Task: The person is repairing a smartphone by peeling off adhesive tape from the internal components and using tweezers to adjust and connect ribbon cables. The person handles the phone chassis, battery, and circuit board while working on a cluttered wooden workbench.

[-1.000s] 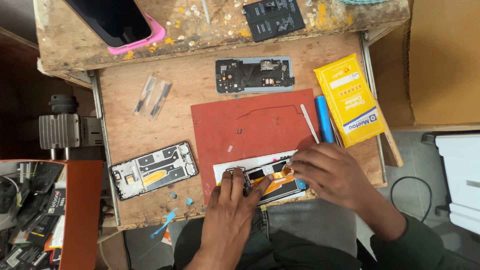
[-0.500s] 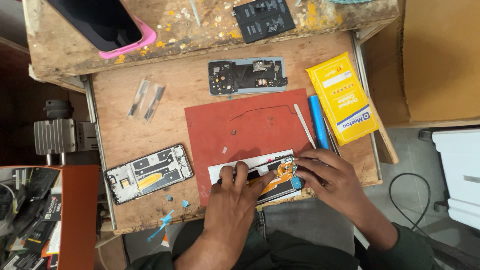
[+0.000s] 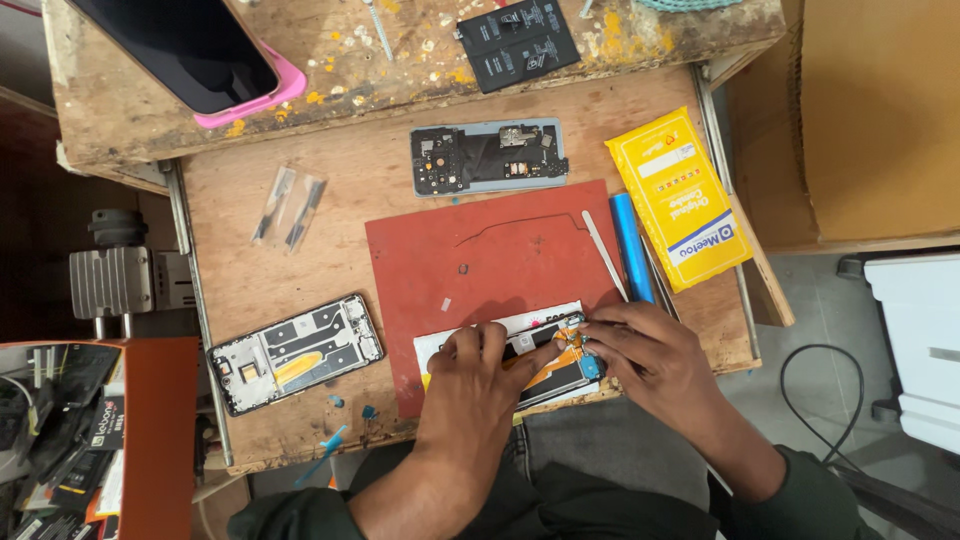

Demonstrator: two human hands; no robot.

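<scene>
Both hands pressed on one opened phone [image 3: 555,365] at the near edge of the red mat [image 3: 480,255]: left hand [image 3: 480,385] fingers flat on it, right hand [image 3: 645,360] fingertips curled, pinching its far end. Two more opened phones lay apart: a phone frame [image 3: 295,352] at left, a phone back [image 3: 488,158] beyond the mat.

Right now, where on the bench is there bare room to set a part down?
Bare wood lies between the strips and the red mat. The mat's upper half is also free. It is crowded at the front edge, where both hands work the open phone.
</scene>
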